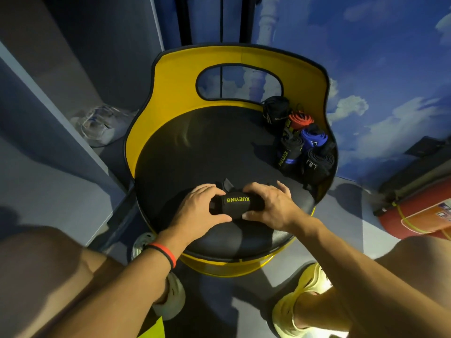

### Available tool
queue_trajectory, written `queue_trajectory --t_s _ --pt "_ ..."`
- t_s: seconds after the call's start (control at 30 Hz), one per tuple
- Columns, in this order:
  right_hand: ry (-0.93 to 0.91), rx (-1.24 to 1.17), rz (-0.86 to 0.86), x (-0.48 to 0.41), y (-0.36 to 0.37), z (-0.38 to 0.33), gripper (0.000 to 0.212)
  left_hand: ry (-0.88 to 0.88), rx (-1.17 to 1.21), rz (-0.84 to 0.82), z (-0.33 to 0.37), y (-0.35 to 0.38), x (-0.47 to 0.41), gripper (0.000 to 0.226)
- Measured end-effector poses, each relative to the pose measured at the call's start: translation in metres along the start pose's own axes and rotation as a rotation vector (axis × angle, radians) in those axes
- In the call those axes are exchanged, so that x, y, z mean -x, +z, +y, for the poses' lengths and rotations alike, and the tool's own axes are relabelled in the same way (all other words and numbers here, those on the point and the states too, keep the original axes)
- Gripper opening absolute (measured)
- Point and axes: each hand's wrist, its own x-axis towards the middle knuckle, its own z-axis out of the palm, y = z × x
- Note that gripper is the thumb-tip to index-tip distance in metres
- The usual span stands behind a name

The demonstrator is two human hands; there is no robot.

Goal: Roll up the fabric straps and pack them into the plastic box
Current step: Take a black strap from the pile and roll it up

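Black rolled fabric strap with yellow-green "XUEYING" lettering lies at near edge of round black padded seat, held between both hands. Left hand grips roll's left end, fingers curled over top, thumb on near side. Right hand grips right end, thumb pressed on near side, fingers arched, slightly spread over far side. Cluster of rolled black, red and blue straps at seat's far right edge, against yellow curved backrest. Crumpled clear plastic bag on floor left of seat.
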Motion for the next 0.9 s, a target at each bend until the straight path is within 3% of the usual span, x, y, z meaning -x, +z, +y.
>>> queue_trajectory --t_s 0.17,0.3,0.5,0.57,0.63,0.7,0.8,0.9 --pt "0.068 0.021 -0.091 0.012 -0.004 -0.002 0.068 -0.072 0.020 -0.127 -0.008 -0.001 0.005 0.072" --pt "0.092 0.040 -0.084 0.012 0.001 -0.004 0.063 -0.156 -0.056 -0.218 0.005 0.005 0.003 0.051" --pt "0.171 0.025 -0.042 0.004 0.009 -0.010 0.076 -0.270 -0.062 -0.120 0.013 0.018 -0.007 0.041" --pt "0.187 0.026 0.026 -0.002 0.008 -0.010 0.070 -0.182 0.013 0.066 0.015 0.019 -0.009 0.041" --pt "0.165 0.040 0.121 -0.007 0.006 -0.008 0.056 0.043 0.077 0.172 0.015 0.023 -0.012 0.034" --pt "0.156 0.055 0.170 -0.012 0.004 -0.006 0.050 0.145 0.103 0.101 0.011 0.028 -0.011 0.042" --pt "0.157 0.053 0.180 -0.018 0.003 -0.005 0.058 0.157 -0.016 0.046 0.006 0.033 -0.009 0.073" --pt "0.082 0.060 0.226 -0.018 0.005 -0.004 0.049 0.203 -0.195 0.083 0.005 0.031 -0.014 0.073"
